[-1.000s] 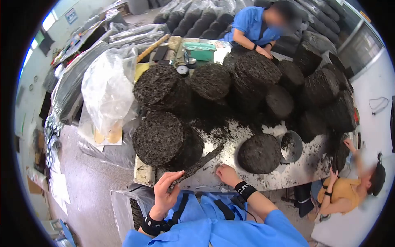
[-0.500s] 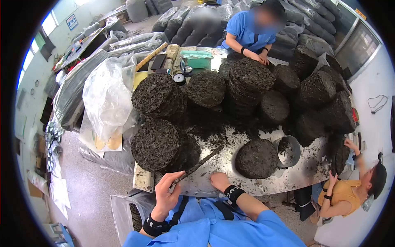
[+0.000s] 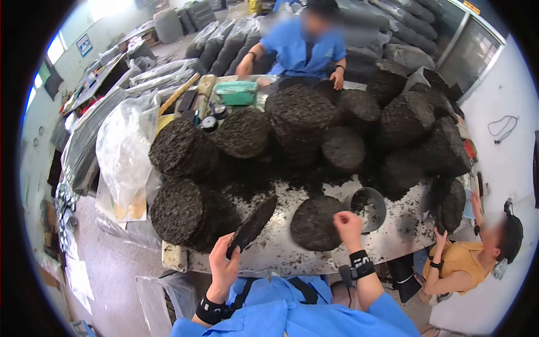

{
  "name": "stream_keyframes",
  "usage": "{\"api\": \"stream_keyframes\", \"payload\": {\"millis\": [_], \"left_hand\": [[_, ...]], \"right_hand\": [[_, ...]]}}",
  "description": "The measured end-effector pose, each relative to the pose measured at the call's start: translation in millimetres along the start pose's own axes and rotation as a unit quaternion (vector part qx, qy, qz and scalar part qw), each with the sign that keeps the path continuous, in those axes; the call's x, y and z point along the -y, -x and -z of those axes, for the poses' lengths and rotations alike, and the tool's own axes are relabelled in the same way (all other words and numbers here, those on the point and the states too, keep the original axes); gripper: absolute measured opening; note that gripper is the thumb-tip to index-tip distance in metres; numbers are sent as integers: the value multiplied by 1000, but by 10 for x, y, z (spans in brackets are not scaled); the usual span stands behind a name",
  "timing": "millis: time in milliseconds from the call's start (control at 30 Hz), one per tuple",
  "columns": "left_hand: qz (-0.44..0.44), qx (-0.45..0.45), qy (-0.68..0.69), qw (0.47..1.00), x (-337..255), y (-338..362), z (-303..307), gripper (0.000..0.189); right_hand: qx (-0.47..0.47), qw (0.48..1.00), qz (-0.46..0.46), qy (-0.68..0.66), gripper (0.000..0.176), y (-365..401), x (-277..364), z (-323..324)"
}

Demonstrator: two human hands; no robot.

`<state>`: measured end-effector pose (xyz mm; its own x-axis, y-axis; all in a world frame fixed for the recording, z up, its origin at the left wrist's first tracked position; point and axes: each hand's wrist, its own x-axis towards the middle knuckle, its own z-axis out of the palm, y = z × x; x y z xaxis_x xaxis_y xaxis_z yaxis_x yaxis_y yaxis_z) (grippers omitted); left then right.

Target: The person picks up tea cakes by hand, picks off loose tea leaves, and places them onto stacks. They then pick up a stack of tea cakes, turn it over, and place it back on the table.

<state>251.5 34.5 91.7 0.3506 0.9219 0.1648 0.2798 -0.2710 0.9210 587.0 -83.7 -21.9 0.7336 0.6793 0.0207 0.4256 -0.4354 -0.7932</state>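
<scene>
**Held disc at risk from one-sided grip and crowded surroundings**

I found my left hand (image 3: 223, 268) closed on the lower end of a dark disc (image 3: 254, 222), thumb on one side and fingers on the other. The disc stood tilted above the surface (image 3: 261, 257), its far end without a hand on it. In my judgement this was the main hazard: the material looked crumbly, and its weight beyond the grip could have cracked it or broken the edge off at my fingers. Too tight a pinch could have done the same; too loose a one could have let it drop.

A stack (image 3: 178, 213) stood just beside the disc. A swing to that side could have knocked the disc against it and chipped either one.

My right hand (image 3: 350, 227) was at the edge of a flat disc (image 3: 314, 223), fingers drawn in together; I could not tell whether they pinched anything. A careless press there could have dented that edge. The bowl (image 3: 381, 210) was close by the same hand, so an outward sweep of the wrist could have tipped it and spilled its crumbs. Loose crumbs (image 3: 405, 226) littered the surface and could have stuck to a disc laid on them.
</scene>
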Motion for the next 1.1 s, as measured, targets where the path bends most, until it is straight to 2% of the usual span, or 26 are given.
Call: {"api": "stream_keyframes", "payload": {"millis": [67, 100, 133, 200, 267, 333, 400, 467, 600, 667, 733, 800, 867, 967, 1033, 1100], "left_hand": [[-39, 6, -13, 999, -91, -68, -231, 31], [-87, 13, -46, 995, -110, -101, -358, 35], [-133, 17, -79, 988, -147, -133, -481, 38], [-237, 29, -144, 960, -231, -207, -756, 45], [-297, 86, -168, 936, -201, -219, -1143, 46], [-310, 213, -166, 912, -38, -168, -1597, 46], [-335, 312, -244, 855, 313, 15, -1932, 43], [-340, 344, -248, 839, 458, 116, -2053, 41], [-277, 344, -242, 864, 340, 112, -2075, 42], [-211, 269, -189, 921, 172, 40, -2030, 44], [-157, 203, -184, 949, 69, -3, -1971, 48], [-154, 174, -174, 957, 9, -57, -1923, 51], [-158, 171, -167, 958, 79, -45, -1895, 54], [-218, 123, -201, 947, 38, -38, -1874, 64], [-199, 125, -235, 943, 21, -5, -1842, 62], [-179, 124, -278, 935, -111, -43, -1856, 57]], "right_hand": [[-91, 989, -17, 116, 22, -96, -787, 297], [-85, 989, -39, 114, 31, -59, -933, 415], [-85, 990, -39, 106, 28, -3, -1014, 475], [-13, 997, -39, 62, 26, 122, -1093, 521], [-3, 998, -59, 25, 25, 218, -1042, 464], [12, 997, -76, -18, 24, 257, -962, 368], [-4, 998, -53, -26, 20, 278, -877, 273], [-4, 998, -58, -40, 21, 313, -792, 228], [31, 998, -50, -36, 22, 344, -858, 181], [46, 995, -72, -52, 21, 345, -759, 240], [-16, 1000, 16, 18, 20, 322, -613, 335], [-12, 1000, 18, 6, 18, 306, -510, 388], [12, 989, 140, 51, 18, 280, -480, 396], [58, 982, 170, 59, 13, 272, -539, 260], [95, 976, 186, 67, 12, 254, -587, 195], [74, 983, 167, 22, 13, 229, -599, 200]]}}
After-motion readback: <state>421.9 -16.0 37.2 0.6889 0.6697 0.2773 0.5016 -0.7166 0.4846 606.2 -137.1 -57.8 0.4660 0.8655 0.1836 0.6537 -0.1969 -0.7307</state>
